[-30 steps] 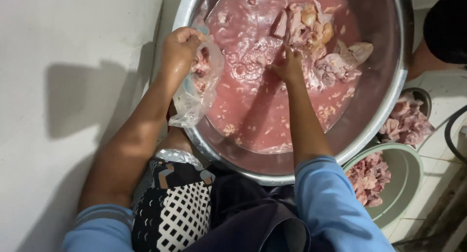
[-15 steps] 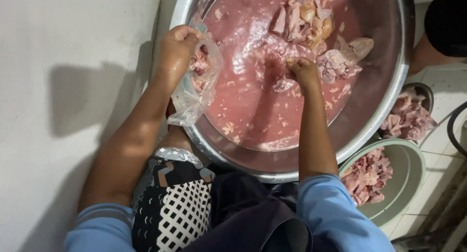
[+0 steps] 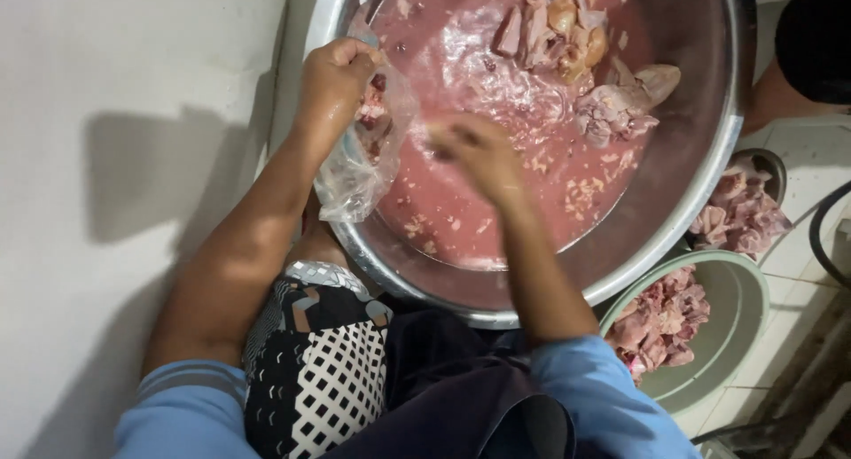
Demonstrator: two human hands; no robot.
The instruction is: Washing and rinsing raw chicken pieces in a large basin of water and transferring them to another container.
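At the far left lies a pale, smooth, matte floor (image 3: pixel 106 202), bare but for the soft shadow of an arm. Over it reaches the left hand (image 3: pixel 335 73), its fingers curled tight around the gathered mouth of a thin, clear, crinkled plastic bag (image 3: pixel 359 171). The bag hangs over the near-left rim of a wide, round, shiny steel basin (image 3: pixel 709 171), sagging outside the rim, with a few wet pink lumps of meat showing through the film near the top.

The basin holds cloudy pink-red liquid (image 3: pixel 496 193), its surface flecked with small pale scraps and glinting where it ripples. To the right of the bag the right hand (image 3: pixel 474 149) hangs low over the liquid, blurred; its fingers look loosely bent, but whether it holds anything cannot be told. At the far side of the basin a heap of raw, glistening pink and beige poultry pieces (image 3: pixel 585 56) rises out of the liquid, lumpy and irregular, well apart from both hands. Between hands and heap the liquid lies open.

Right of the basin, tucked just under its rim, sit a pale green round plastic bowl (image 3: pixel 745 326) with chopped pink meat in it, and farther off a small steel bowl (image 3: pixel 771 162) likewise filled. Beyond them are white tiles (image 3: pixel 815 158).
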